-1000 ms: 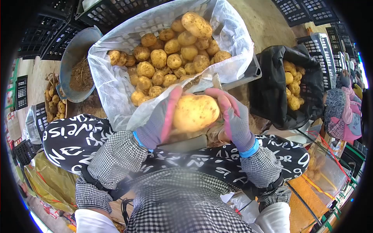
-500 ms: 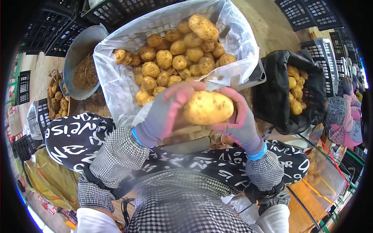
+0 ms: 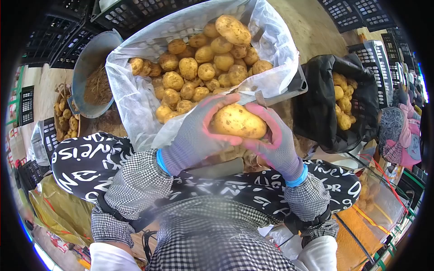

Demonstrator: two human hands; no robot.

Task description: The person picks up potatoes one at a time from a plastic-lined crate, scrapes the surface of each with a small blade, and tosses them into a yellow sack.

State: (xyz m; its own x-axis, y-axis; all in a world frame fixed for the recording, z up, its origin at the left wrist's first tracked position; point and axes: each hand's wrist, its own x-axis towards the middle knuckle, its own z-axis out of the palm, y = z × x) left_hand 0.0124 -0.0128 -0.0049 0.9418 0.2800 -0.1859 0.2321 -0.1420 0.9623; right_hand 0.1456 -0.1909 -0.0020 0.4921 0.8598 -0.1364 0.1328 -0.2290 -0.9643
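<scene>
One large yellow potato [image 3: 238, 122] with brown patches is held between my two gloved hands, in front of my body. My left hand [image 3: 199, 131] wraps its left end, thumb below and fingers above. Around the right end curls my right hand [image 3: 276, 137], its thumb also beneath. Both gloves are grey with pink palms and fingers. Just beyond the hands stands a crate lined with a white sheet [image 3: 129, 101], holding a heap of soil-marked potatoes [image 3: 188, 67]. The near edge of that heap is partly hidden by my left hand.
A blue-grey tub [image 3: 86, 58] with soil inside stands left of the crate, beside a box of potatoes [image 3: 66, 119]. To the right, a black-lined crate [image 3: 312, 86] holds more potatoes. Black plastic crates [image 3: 357, 16] sit farther back. A person [image 3: 400, 131] is at the far right.
The potato has been turned slightly and shifted a little left. My left hand has closed further around it, with its thumb now under the potato.
</scene>
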